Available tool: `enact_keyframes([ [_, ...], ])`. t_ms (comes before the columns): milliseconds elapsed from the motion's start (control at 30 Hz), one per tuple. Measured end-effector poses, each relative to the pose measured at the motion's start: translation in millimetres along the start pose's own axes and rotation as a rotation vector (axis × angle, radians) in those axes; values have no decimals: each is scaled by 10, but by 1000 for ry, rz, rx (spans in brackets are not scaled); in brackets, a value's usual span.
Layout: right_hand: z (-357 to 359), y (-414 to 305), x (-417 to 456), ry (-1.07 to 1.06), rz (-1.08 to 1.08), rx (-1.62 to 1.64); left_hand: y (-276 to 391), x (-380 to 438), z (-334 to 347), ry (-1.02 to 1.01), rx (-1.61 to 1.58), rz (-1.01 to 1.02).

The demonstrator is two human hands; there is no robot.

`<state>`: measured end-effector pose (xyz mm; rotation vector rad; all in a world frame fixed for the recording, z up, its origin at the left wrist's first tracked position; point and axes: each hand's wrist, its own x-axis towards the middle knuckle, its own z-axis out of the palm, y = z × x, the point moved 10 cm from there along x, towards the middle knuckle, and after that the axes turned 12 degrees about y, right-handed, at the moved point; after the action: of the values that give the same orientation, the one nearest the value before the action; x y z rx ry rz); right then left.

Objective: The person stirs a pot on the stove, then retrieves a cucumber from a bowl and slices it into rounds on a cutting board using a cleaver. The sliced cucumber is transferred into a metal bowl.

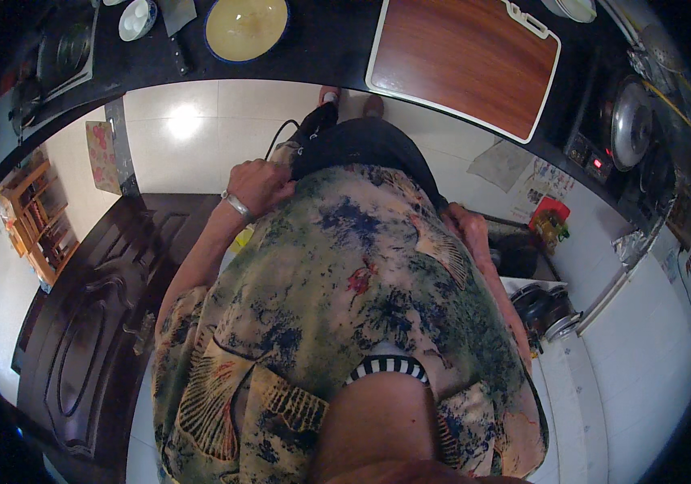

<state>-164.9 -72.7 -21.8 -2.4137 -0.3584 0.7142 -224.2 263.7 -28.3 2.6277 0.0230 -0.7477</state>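
Observation:
My left hand [262, 184], with a silver bracelet at its wrist, rests at my hip by the hem of a patterned shirt [345, 260]; its fingers are curled and may touch the cloth. On the other side my right hand [466, 222] is at the shirt's edge, its fingertips partly hidden. Before me on the dark counter [321, 51] lie a wood-look cutting board with a white rim [460, 66], a yellow bowl with a blue rim [246, 30], a cleaver with a black handle [179, 54] and a small bowl holding white eggs [137, 19].
At the right, a lidded metal pan [631, 124] stands beside a lit red control [597, 163]. Pots [545, 308] sit low at the right. A dark wooden door [91, 339] stands at the left, with a wooden shelf [37, 221] beyond it.

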Motion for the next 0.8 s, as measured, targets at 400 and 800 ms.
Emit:
enact_keyframes([
  [400,-96,-110,28,35,-52,8,48,-52,-127,57,4,61],
  [800,32,69,127,-159,144,104,-61,-211,-143,76,-37,-27],
])
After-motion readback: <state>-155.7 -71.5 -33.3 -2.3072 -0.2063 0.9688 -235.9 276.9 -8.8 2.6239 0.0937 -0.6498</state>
